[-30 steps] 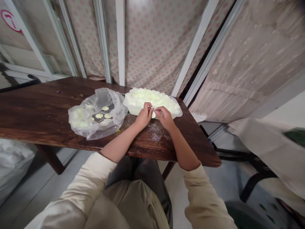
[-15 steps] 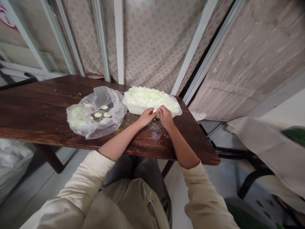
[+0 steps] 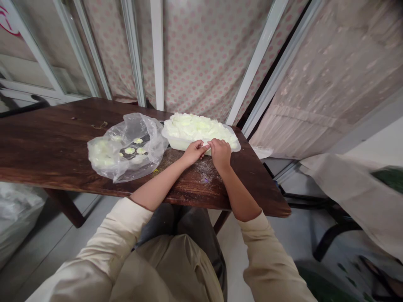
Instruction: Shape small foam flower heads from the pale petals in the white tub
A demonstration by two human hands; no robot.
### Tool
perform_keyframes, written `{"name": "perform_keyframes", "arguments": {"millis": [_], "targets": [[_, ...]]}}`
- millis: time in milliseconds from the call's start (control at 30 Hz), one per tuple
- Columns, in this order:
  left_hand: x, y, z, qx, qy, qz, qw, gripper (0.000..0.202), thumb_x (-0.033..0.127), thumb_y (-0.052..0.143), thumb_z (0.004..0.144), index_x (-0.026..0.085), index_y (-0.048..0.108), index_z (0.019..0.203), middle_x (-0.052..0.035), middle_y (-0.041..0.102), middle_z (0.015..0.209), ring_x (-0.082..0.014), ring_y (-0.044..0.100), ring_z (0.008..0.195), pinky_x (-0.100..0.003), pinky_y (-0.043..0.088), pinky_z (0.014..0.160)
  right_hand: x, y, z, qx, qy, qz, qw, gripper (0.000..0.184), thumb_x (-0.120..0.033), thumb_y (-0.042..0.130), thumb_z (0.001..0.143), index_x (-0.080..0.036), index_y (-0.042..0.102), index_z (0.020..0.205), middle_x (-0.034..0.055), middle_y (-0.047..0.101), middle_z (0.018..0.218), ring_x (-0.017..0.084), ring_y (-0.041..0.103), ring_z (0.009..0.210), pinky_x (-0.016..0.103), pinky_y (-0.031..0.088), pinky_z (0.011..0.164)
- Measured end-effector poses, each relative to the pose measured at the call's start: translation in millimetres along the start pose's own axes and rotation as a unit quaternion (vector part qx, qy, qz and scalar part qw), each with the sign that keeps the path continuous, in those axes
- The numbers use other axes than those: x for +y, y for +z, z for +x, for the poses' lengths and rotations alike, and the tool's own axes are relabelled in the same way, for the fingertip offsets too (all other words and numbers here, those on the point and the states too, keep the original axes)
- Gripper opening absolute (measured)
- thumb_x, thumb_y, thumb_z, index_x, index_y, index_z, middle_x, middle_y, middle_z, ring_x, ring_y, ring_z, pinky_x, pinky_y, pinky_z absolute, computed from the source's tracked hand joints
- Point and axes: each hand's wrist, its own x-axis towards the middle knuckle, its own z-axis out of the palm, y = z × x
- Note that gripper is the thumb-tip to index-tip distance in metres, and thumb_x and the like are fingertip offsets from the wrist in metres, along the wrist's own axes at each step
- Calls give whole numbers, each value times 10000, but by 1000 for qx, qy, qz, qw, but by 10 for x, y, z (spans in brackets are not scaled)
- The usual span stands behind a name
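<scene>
My left hand (image 3: 194, 153) and my right hand (image 3: 220, 152) meet fingertip to fingertip at the near side of a white plastic tub (image 3: 179, 144). Both have their fingers closed in a pinch; whatever lies between them is too small or hidden to name. Heaped above the tub's rim are pale yellow-green, petal-like pieces (image 3: 198, 126). Left of the tub lies a clear plastic bag (image 3: 151, 130), spread open. Several small pale flower-shaped pieces (image 3: 129, 150) rest in it, with more bunched at its left end.
The dark wooden table (image 3: 47, 142) carries whitish crumbs (image 3: 204, 170) near my wrists and a small looped string (image 3: 100, 125) at the back. A dotted curtain (image 3: 195, 58) hangs behind. A filled plastic sack (image 3: 19, 214) stands on the floor at left.
My right hand has turned slightly, its knuckles now more raised and bent toward the left fingertips. My left hand, the tub and the bag stay in about the same place.
</scene>
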Motion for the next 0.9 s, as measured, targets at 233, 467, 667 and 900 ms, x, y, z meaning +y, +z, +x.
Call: {"name": "perform_keyframes", "arguments": {"millis": [233,467,667,900], "targets": [[6,-6,-1,-12,-1,-5,1000,279,325,546,773,173,362,627,68,434,470,-52,412,409,-195,338,446,39,60,3,41,5,-22,999,387,-385,275,912,-180,561,752,69,592,715,188,473,732,301,267,667],[9,-3,-8,-38,-25,-25,999,238,321,531,791,158,418,659,53,446,490,-41,403,419,-183,340,442,391,20,34,129,98,-6,987,319,-376,334,890,-168,576,894,79,592,794,199,454,773,313,293,690],[71,-9,-35,-54,-14,-18,998,227,351,562,766,150,460,747,59,454,497,-37,395,421,-171,318,432,294,-80,26,67,7,135,989,297,-387,342,883,-194,565,846,49,579,893,187,457,891,343,303,801],[161,-17,-72,-69,9,-24,997,208,335,552,775,155,449,783,60,447,529,-34,400,446,-159,286,424,171,2,44,-44,-29,348,936,329,-433,325,874,-191,480,713,8,514,712,131,471,699,262,368,655]]}}
